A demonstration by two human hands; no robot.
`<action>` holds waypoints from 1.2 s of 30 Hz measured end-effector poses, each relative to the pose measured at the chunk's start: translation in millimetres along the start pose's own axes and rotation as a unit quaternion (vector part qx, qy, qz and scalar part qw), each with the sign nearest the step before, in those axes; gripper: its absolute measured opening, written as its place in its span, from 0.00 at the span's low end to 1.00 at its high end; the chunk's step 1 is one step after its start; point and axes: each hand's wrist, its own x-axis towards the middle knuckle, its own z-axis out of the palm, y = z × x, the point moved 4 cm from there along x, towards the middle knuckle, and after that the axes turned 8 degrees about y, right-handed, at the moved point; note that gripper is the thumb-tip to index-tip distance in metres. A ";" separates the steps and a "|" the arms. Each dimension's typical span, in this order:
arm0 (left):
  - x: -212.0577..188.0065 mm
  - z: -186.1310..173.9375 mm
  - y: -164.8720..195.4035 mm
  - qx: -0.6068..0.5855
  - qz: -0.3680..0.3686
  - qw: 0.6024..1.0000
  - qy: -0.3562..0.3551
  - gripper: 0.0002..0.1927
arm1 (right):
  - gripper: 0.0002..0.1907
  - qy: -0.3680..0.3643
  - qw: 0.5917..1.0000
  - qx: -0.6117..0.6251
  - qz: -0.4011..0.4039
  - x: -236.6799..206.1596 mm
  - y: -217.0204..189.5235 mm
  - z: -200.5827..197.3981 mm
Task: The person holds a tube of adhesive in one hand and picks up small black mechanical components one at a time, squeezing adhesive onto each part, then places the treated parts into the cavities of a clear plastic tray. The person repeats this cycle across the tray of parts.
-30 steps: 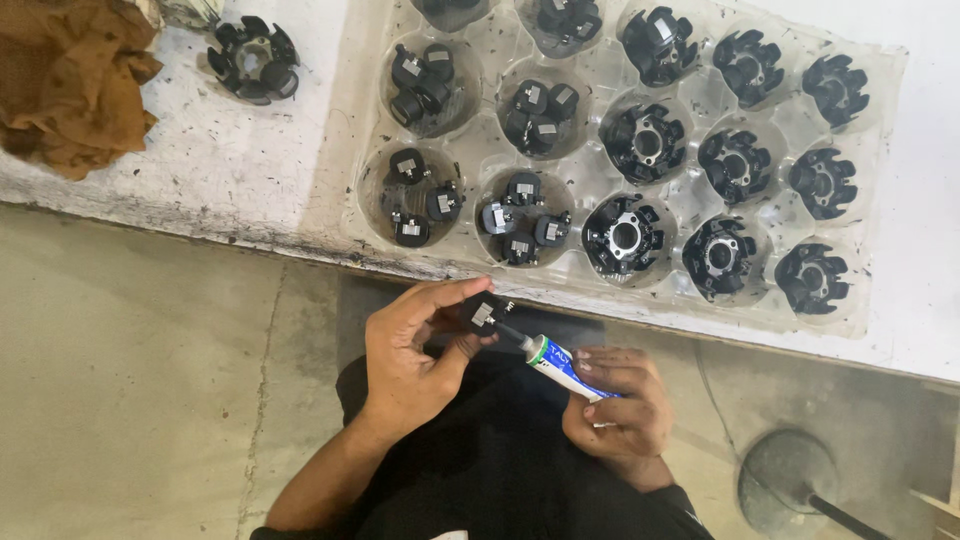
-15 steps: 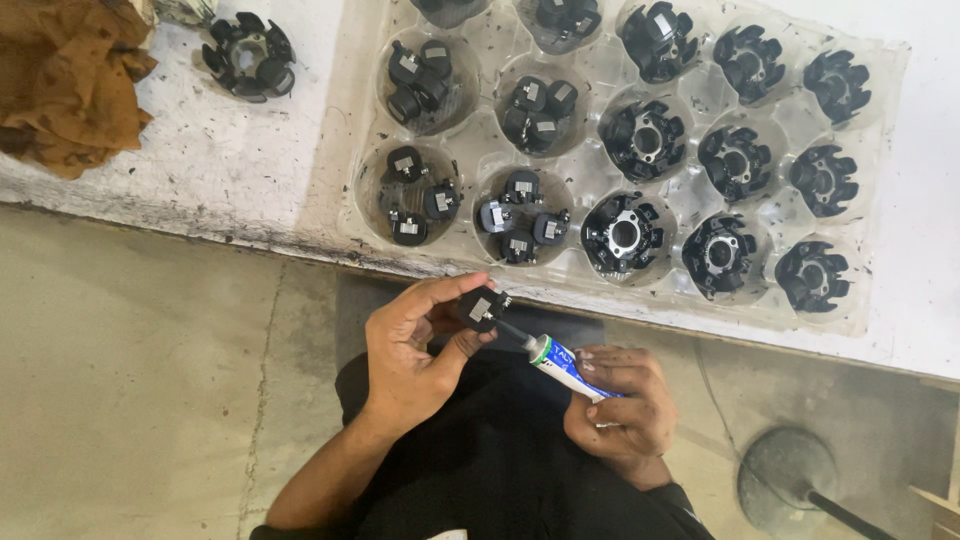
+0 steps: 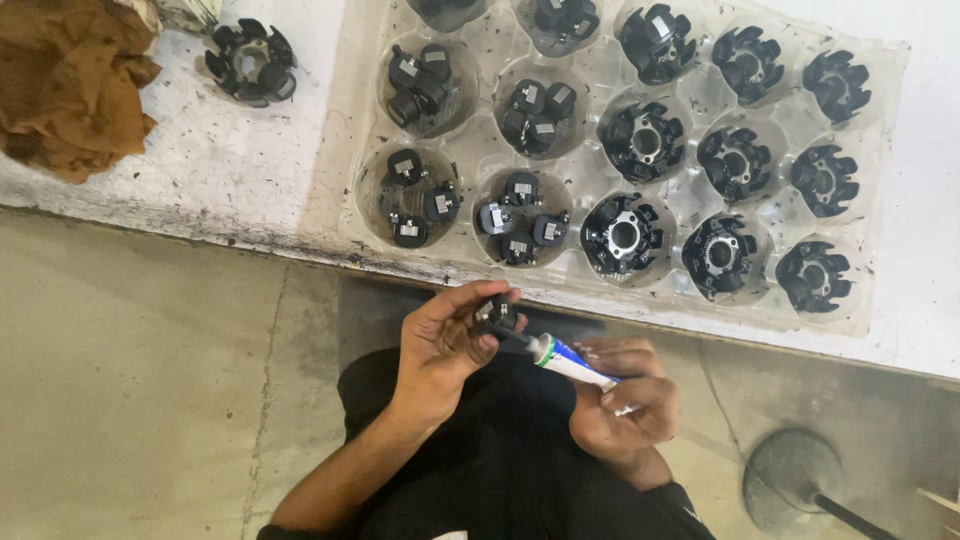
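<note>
My left hand pinches a small black plastic part between thumb and fingertips, just below the table edge. My right hand grips a small white and blue tube whose dark nozzle touches the part. Both hands are over my lap, in dark clothing. Above them a clear plastic tray lies on the white table, its round cups holding black ring-shaped parts and several small black pieces.
A lone black ring part lies on the table left of the tray. A crumpled brown cloth sits at the far left. Grey concrete floor is below, with a round stool base at lower right.
My left hand has turned the small part slightly against the tube's nozzle. The hands stay in about the same place.
</note>
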 end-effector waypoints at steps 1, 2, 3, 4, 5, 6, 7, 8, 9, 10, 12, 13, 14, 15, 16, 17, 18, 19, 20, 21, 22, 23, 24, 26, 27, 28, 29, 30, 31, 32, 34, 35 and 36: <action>-1.1 -0.2 -0.3 -0.001 0.003 1.000 -0.006 0.23 | 0.23 0.022 1.000 0.016 0.014 -1.7 3.6 -1.6; -2.1 -0.6 0.4 -0.002 0.007 1.000 -0.012 0.24 | 0.23 0.045 0.998 0.033 0.028 -3.1 7.0 -3.5; -3.1 -1.4 0.7 -0.002 0.005 1.000 -0.012 0.24 | 0.22 0.067 0.996 0.050 0.042 -4.4 9.9 -6.1; -4.3 -2.2 1.3 -0.002 0.001 1.000 -0.013 0.24 | 0.22 0.074 0.993 0.075 0.045 -5.2 10.9 -8.3; -5.2 -2.8 1.8 -0.002 -0.004 1.000 -0.014 0.25 | 0.21 0.082 0.990 0.101 0.048 -5.3 11.6 -10.6; -6.1 -2.7 2.3 0.000 -0.001 1.000 -0.019 0.25 | 0.20 0.090 0.987 0.126 0.051 -5.2 11.5 -12.6; -6.9 -2.3 2.6 0.001 0.000 1.000 -0.024 0.25 | 0.20 0.082 0.992 0.090 0.034 -4.4 9.2 -13.6; -7.5 -1.8 2.6 0.003 0.002 1.000 -0.031 0.26 | 0.21 0.075 0.996 0.054 0.016 -2.9 6.6 -14.3; -7.9 -1.5 1.8 0.011 -0.001 0.999 -0.031 0.26 | 0.21 0.068 0.998 0.019 -0.002 -1.1 3.7 -14.0; -8.2 -1.4 1.0 0.019 -0.004 0.999 -0.031 0.26 | 0.21 0.053 0.999 0.004 -0.012 0.8 0.9 -12.5; -8.5 -1.3 -0.8 0.022 -0.012 0.999 -0.029 0.27 | 0.22 0.022 0.999 -0.024 -0.033 5.2 -4.4 -8.3; -8.5 -1.5 -1.8 0.018 -0.017 0.999 -0.026 0.27 | 0.21 0.015 0.999 -0.026 -0.038 7.6 -6.0 -6.3; -8.7 -1.9 -2.5 0.013 -0.023 0.999 -0.023 0.26 | 0.21 0.009 0.999 -0.029 -0.042 9.4 -7.7 -4.0; -8.7 -2.1 -2.6 0.015 -0.020 0.999 -0.026 0.26 | 0.21 0.002 0.998 -0.032 -0.045 11.0 -9.7 -2.4; -9.0 -2.5 -2.6 0.017 -0.018 0.999 -0.028 0.26 | 0.20 -0.014 0.998 -0.044 -0.042 12.6 -11.8 -2.0; -9.1 -3.1 -2.4 0.019 -0.016 0.999 -0.031 0.26 | 0.20 -0.030 0.997 -0.056 -0.039 14.3 -13.6 -2.2; -9.3 -3.6 -2.6 0.012 -0.015 0.999 -0.033 0.26 | 0.20 -0.046 0.996 -0.068 -0.037 15.5 -14.1 -1.2; -9.5 -4.0 -2.9 0.005 -0.015 0.999 -0.034 0.26 | 0.20 -0.044 0.996 -0.069 -0.037 16.3 -14.3 -0.9; -9.7 -4.7 -3.0 -0.002 -0.016 0.999 -0.036 0.26 | 0.21 -0.042 0.996 -0.071 -0.036 16.8 -13.8 -0.2; -10.0 -5.0 -4.1 -0.005 -0.022 0.999 -0.036 0.26 | 0.21 -0.039 0.996 -0.072 -0.036 17.1 -13.0 0.4; -10.0 -5.4 -4.9 -0.008 -0.027 0.999 -0.037 0.26 | 0.21 -0.035 0.996 -0.071 -0.040 17.3 -12.5 0.9; -10.4 -5.7 -5.7 -0.011 -0.032 0.999 -0.037 0.27 | 0.21 -0.033 0.996 -0.070 -0.043 17.2 -11.7 1.6; -10.1 -5.7 -6.7 -0.022 -0.033 0.999 -0.036 0.26 | 0.21 -0.030 0.996 -0.068 -0.046 17.0 -11.5 1.7; -9.9 -5.7 -8.0 -0.043 -0.037 0.998 -0.036 0.26 | 0.21 -0.034 0.996 -0.069 -0.041 16.5 -10.8 1.8; -9.5 -6.2 -8.9 -0.048 -0.042 0.997 -0.035 0.25 | 0.21 -0.036 0.996 -0.070 -0.038 16.3 -10.8 1.6; -9.5 -6.7 -9.5 -0.052 -0.048 0.997 -0.034 0.25 | 0.21 -0.036 0.996 -0.069 -0.037 16.3 -10.8 1.7; -9.5 -7.7 -10.1 -0.057 -0.054 0.996 -0.032 0.25 | 0.21 -0.037 0.996 -0.070 -0.035 16.2 -11.1 1.7; -9.1 -8.8 -10.2 -0.060 -0.057 0.996 -0.034 0.25 | 0.21 -0.037 0.996 -0.069 -0.033 16.6 -11.4 1.8; -9.6 -9.8 -10.4 -0.063 -0.061 0.996 -0.035 0.24 | 0.21 -0.039 0.996 -0.073 -0.035 17.0 -12.2 2.1; -9.4 -11.2 -10.7 -0.066 -0.064 0.995 -0.037 0.24 | 0.21 -0.042 0.996 -0.077 -0.037 17.7 -12.6 2.5; -10.7 -12.5 -11.2 -0.075 -0.069 0.994 -0.040 0.24 | 0.22 -0.047 0.995 -0.084 -0.039 19.1 -14.1 2.9; -11.4 -12.5 -11.1 -0.079 -0.071 0.993 -0.042 0.24 | 0.22 -0.050 0.994 -0.087 -0.039 19.7 -14.7 2.9; -11.4 -12.4 -11.0 -0.079 -0.073 0.994 -0.034 0.24 | 0.22 -0.052 0.994 -0.090 -0.039 19.9 -15.0 2.7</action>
